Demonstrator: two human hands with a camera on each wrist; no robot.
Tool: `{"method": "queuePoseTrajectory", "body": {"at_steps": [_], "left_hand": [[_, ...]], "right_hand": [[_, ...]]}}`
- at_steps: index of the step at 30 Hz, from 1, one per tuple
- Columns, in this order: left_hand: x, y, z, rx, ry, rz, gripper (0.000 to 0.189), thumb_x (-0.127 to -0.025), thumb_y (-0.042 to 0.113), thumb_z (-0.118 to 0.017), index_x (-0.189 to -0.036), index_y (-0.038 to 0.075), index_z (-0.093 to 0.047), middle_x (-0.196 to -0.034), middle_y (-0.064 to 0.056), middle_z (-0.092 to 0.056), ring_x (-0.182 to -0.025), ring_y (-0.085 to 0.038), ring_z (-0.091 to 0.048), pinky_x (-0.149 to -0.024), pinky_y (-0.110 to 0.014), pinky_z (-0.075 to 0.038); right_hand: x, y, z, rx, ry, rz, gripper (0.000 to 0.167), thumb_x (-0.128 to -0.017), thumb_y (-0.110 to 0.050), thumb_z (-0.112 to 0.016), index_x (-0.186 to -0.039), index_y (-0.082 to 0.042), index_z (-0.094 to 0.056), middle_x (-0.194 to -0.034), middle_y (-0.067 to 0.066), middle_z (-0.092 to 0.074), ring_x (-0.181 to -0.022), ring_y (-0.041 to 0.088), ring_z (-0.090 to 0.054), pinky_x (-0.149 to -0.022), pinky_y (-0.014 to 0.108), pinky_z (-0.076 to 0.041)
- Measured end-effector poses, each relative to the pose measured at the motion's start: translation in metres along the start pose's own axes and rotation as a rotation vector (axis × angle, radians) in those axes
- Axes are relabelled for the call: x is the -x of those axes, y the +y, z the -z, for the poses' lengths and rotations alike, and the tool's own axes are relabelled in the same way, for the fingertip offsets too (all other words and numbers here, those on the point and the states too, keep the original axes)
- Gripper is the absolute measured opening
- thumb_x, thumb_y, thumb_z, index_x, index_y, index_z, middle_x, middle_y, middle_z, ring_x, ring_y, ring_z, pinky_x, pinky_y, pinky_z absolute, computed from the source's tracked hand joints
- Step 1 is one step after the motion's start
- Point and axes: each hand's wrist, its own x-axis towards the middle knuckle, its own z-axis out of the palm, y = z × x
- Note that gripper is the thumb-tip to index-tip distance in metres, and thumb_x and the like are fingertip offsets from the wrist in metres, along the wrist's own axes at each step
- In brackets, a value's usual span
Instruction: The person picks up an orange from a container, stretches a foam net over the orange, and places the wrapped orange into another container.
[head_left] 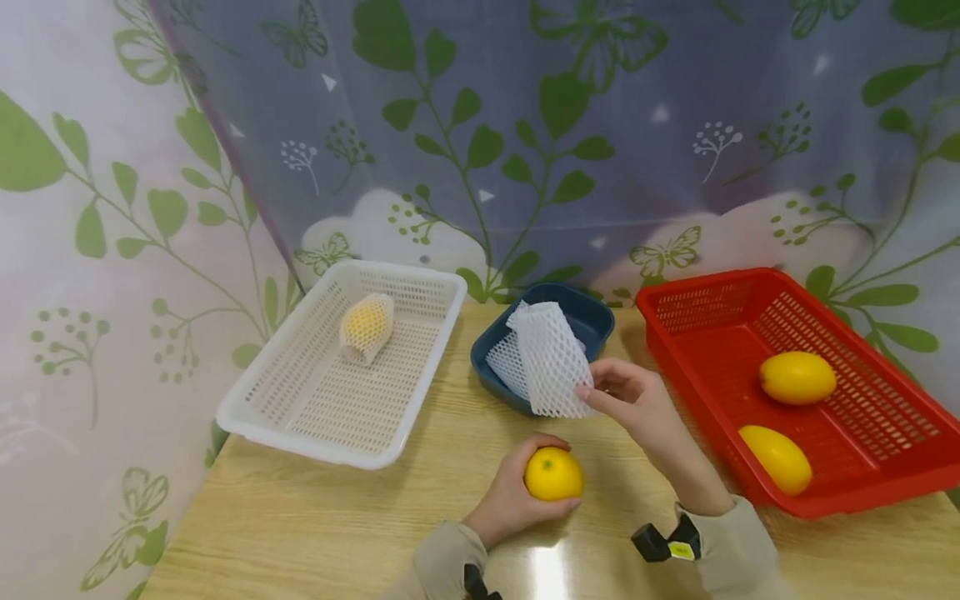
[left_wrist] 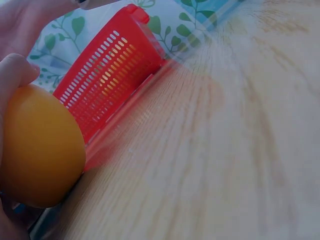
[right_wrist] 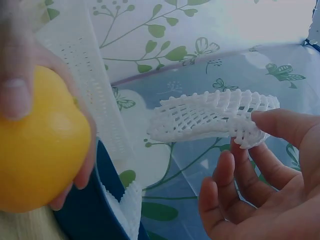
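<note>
My left hand [head_left: 512, 497] grips a yellow lemon-like fruit [head_left: 553, 474] just above the front of the table. Between thumb and fingers, my right hand [head_left: 637, 408] pinches the edge of a white foam net sleeve [head_left: 557, 358], held over a blue basin [head_left: 592, 321]. The right wrist view shows this foam net sleeve [right_wrist: 210, 117] lying flat-sided, with nothing in it, pinched at one end. More foam netting [head_left: 507, 364] lies in the basin beneath. In the left wrist view the fruit [left_wrist: 42, 147] covers much of the left side.
A white basket [head_left: 420, 392] at the left holds one yellow fruit wrapped in a foam net [head_left: 367, 327]. On the right stands a red basket [head_left: 682, 383] with two bare yellow fruits [head_left: 798, 377]. A patterned cloth [head_left: 480, 125] hangs behind the wooden table [head_left: 247, 517].
</note>
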Motion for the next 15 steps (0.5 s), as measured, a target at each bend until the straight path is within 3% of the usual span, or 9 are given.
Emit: {"method": "queuePoseTrajectory", "body": {"at_steps": [5, 9, 15], "left_hand": [[0.001, 0.000, 0.000, 0.031, -0.005, 0.017, 0.064, -0.073, 0.016, -0.086, -0.130, 0.019, -0.055, -0.126, 0.000, -0.061, -0.110, -0.016, -0.058, -0.095, -0.034, -0.048], [0.002, -0.001, 0.001, 0.066, -0.010, 0.009, 0.063, -0.075, 0.015, -0.084, -0.130, 0.020, -0.056, -0.126, -0.003, -0.061, -0.109, -0.017, -0.058, -0.094, -0.034, -0.048], [0.002, -0.002, 0.003, 0.122, -0.011, -0.010, 0.048, -0.090, 0.017, -0.069, -0.135, 0.013, -0.052, -0.129, -0.010, -0.060, -0.116, -0.019, -0.056, -0.099, -0.036, -0.045]], "right_hand": [[0.011, 0.001, -0.001, -0.009, -0.011, 0.006, 0.013, -0.092, 0.004, -0.063, -0.105, 0.008, -0.061, -0.095, 0.002, -0.068, -0.082, 0.019, -0.062, -0.076, 0.024, -0.054], [0.021, 0.000, -0.002, -0.010, -0.001, 0.014, 0.013, -0.092, 0.005, -0.063, -0.105, 0.007, -0.061, -0.097, 0.002, -0.068, -0.082, 0.019, -0.062, -0.077, 0.025, -0.055], [0.033, -0.003, -0.005, 0.003, 0.042, 0.009, 0.016, -0.090, 0.006, -0.066, -0.105, 0.006, -0.062, -0.095, 0.005, -0.067, -0.082, 0.019, -0.061, -0.076, 0.026, -0.055]]}}
